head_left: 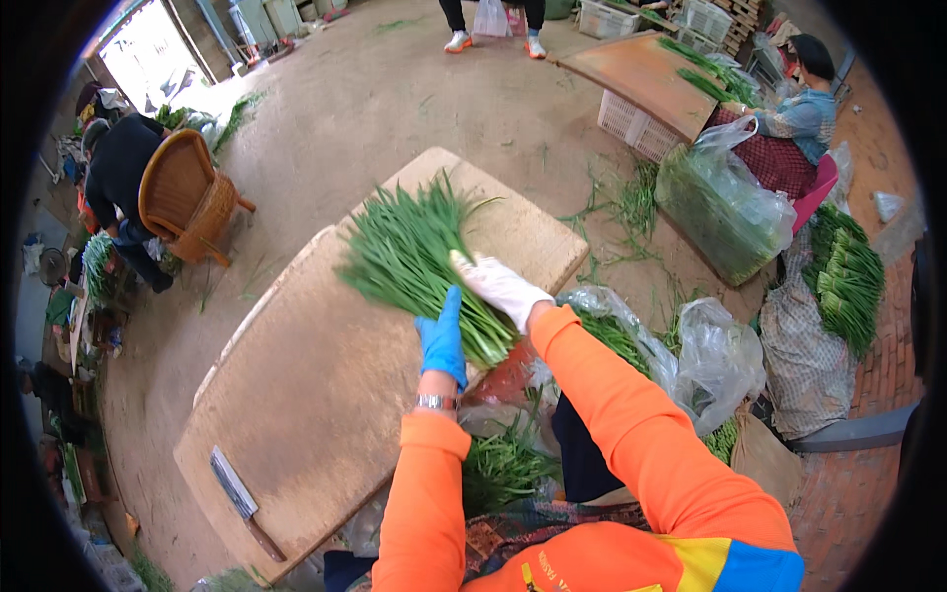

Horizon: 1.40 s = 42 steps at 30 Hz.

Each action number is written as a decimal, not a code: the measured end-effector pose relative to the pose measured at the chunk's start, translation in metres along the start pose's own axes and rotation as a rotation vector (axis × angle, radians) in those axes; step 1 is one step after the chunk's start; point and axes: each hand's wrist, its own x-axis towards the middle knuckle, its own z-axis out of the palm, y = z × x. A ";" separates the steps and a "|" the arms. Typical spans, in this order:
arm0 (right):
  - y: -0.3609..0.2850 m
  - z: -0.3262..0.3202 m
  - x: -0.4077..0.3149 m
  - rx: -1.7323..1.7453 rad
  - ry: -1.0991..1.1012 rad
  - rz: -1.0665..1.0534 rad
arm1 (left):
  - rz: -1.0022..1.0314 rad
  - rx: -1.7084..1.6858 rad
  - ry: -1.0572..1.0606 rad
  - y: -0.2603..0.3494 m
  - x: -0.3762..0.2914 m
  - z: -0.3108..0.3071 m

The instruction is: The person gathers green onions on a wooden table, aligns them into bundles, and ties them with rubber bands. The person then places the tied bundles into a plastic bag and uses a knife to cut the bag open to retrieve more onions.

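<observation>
A large bunch of long green leafy stalks, which look like garlic chives (414, 251), lies over the far right part of a worn board table (318, 392), leaf tips pointing away and pale cut ends towards me. My left hand (442, 337), in a blue glove, grips the bunch from its near left side, thumb up. Against its right side is my right hand (503, 285) in a white glove, its fingers partly hidden by the stalks. Near the table's left end rests a cleaver (235, 485) with a wooden handle, touched by neither hand.
Loose greens (507, 466) lie in plastic by my lap. Clear plastic bags (718, 355) are at my right, with tied bundles (847, 277) beyond. A person (803, 118) sits at another board (644, 78); another person (122, 177) is near a wicker chair (185, 196). Stalks litter the floor.
</observation>
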 end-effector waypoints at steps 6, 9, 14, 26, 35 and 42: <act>-0.004 0.055 -0.029 0.339 -0.318 -0.208 | -0.056 -0.125 -0.068 0.010 -0.009 -0.051; -0.019 0.079 -0.032 -0.072 -0.117 -0.291 | -0.108 -0.121 -0.075 0.011 -0.020 -0.078; -0.025 0.050 -0.041 0.177 -0.314 -0.115 | -0.106 -0.039 -0.086 -0.001 -0.007 -0.087; -0.031 0.023 -0.058 -0.112 0.042 -0.159 | -0.024 0.231 0.270 0.010 -0.041 -0.094; -0.059 0.028 -0.106 -0.068 0.127 -0.348 | -0.013 0.229 0.262 0.010 -0.061 -0.113; -0.071 0.059 -0.116 -0.303 0.282 -0.673 | 0.018 0.149 0.297 -0.004 -0.066 -0.140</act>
